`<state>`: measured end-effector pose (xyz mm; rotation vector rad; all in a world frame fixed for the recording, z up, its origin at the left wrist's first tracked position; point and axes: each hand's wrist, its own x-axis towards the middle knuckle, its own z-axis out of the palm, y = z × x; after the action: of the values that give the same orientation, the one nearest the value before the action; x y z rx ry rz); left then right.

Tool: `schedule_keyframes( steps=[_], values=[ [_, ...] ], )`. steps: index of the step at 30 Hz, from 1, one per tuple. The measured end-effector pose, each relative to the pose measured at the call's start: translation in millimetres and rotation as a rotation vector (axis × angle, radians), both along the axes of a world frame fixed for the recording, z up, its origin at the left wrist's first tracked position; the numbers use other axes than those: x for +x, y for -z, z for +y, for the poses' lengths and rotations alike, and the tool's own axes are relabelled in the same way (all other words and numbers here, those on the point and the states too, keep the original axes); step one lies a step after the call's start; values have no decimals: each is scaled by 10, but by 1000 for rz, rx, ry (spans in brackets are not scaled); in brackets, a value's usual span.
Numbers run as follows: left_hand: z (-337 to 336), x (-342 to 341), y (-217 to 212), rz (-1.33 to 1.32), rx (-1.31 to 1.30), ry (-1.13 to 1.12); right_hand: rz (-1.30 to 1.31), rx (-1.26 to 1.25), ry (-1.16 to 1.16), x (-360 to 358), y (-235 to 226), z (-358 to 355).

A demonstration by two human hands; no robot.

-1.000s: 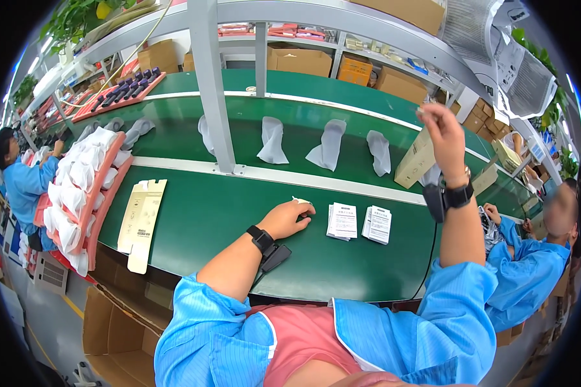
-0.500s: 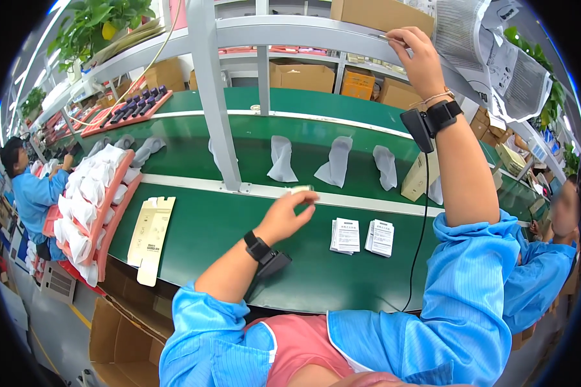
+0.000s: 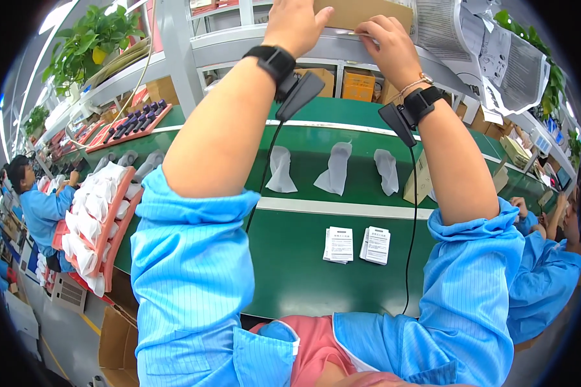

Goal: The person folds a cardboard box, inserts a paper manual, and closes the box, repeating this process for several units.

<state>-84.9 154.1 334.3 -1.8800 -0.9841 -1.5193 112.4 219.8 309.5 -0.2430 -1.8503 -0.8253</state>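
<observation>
High at the shelf rail, my left hand (image 3: 295, 27) reaches past the top edge of the view beside a brown cardboard box (image 3: 368, 14). Its thumb stands out from the palm; most of its fingers are cut off. My right hand (image 3: 392, 53) is closed in a pinch at the front of this box, with a thin pale strip (image 3: 348, 32) sticking out from the fingertips. What exactly the strip is, I cannot make out. Below my arms, two stacks of printed white leaflets, a left stack (image 3: 339, 245) and a right stack (image 3: 375, 246), lie on the green bench (image 3: 290, 284).
Several translucent pouches (image 3: 335, 169) lie along the green belt beyond the bench. White-wrapped pieces fill stacked pink trays (image 3: 117, 222) at left. Printed sheets (image 3: 507, 61) hang at upper right. A cable hangs from each wrist device. Co-workers in blue sit at both sides.
My left hand has risen from over the bench to the top of the view beside the box. My right hand has shifted slightly left and stays pinched on the strip.
</observation>
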Motion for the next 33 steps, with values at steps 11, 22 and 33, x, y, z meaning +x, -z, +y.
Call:
schedule_keyframes(
  steps=[11, 22, 33],
  values=[
    [486, -196, -664, 19, -51, -48, 37, 105, 66, 15, -75, 2],
    [434, -157, -619, 85, -127, -94, -149, -96, 452, -65, -119, 5],
    [380, -163, -475, 100, -125, -117, -70, -117, 35, 271, 492, -690]
  ],
)
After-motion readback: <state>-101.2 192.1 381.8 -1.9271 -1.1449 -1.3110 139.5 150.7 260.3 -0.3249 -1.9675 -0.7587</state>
